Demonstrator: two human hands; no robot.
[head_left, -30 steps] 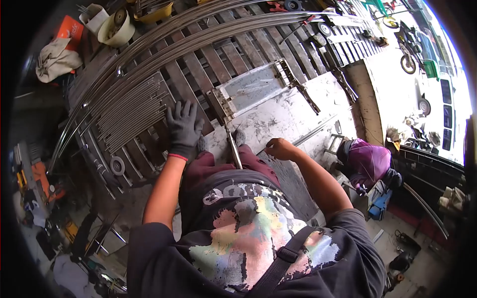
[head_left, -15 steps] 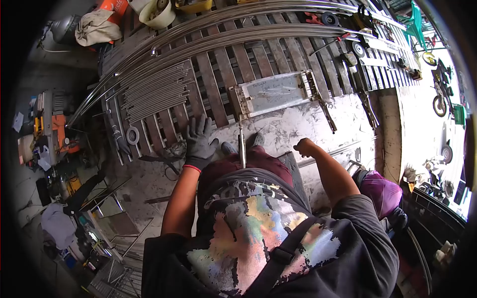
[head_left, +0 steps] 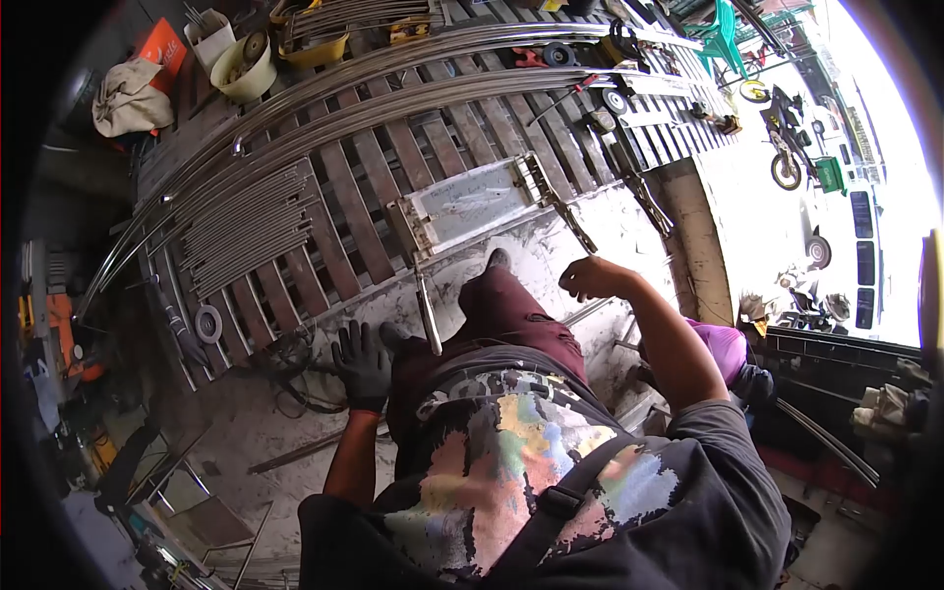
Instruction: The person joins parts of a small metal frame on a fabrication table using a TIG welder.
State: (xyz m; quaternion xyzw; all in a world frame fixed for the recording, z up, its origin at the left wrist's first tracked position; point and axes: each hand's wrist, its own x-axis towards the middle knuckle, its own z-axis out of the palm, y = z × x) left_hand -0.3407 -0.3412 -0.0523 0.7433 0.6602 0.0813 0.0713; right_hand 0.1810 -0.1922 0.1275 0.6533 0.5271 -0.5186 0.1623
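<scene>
My left hand (head_left: 360, 366), in a dark glove, hangs below the bench's near edge with its fingers spread, holding nothing. To its right, locking pliers (head_left: 428, 315) are clamped at the left end of a metal jig (head_left: 467, 208) on the slatted bench. My bare right hand (head_left: 592, 279) is off the edge with its fingers curled in, and no object shows in it. Just above it, a second pair of locking pliers (head_left: 575, 228) sticks out from the jig's right end; I see a gap between them. Handwriting marks the jig's grey plate.
On the slatted bench (head_left: 336, 221) lie a bundle of thin rods (head_left: 251, 226), long tubes (head_left: 393, 116) and a grinding disc (head_left: 207, 324). More clamps (head_left: 644, 202) overhang the edge at right. A cream bucket (head_left: 243, 74) stands at the back left. A motorcycle (head_left: 785, 147) is outside.
The view has turned, so the bench and jig appear farther left. My left hand has dropped away from the bench edge, fingers still spread. My right hand appears closer to the right pliers.
</scene>
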